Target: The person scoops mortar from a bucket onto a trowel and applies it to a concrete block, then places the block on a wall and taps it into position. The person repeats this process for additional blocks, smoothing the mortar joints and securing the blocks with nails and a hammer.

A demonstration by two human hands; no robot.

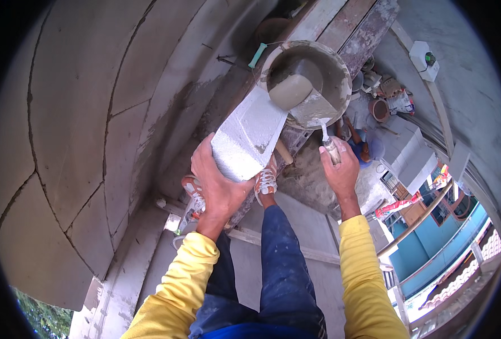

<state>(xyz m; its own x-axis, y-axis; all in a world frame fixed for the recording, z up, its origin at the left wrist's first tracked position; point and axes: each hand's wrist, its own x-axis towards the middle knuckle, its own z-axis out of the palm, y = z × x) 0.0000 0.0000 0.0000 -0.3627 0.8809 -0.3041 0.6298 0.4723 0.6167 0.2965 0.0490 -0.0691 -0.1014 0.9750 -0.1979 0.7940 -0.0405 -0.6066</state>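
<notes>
The left hand (221, 183) is clamping the lower end of a pale block (251, 131), with fingers bearing along its left side; the grip beneath is not showing. The block's long axis is running up and slightly right, away from the left palm. Its far end is overlapping the left rim of a bucket (345, 70) in this view; contact cannot be determined. The right hand (342, 165) is holding a trowel (314, 108), fingers closing around the handle. The trowel's long axis is slanting up and left, its blade lying across the bucket mouth, just right of the block's far end. A lump of mortar (290, 92) is sitting at the blade's outer end, nearer to the block than the right fingers are.
</notes>
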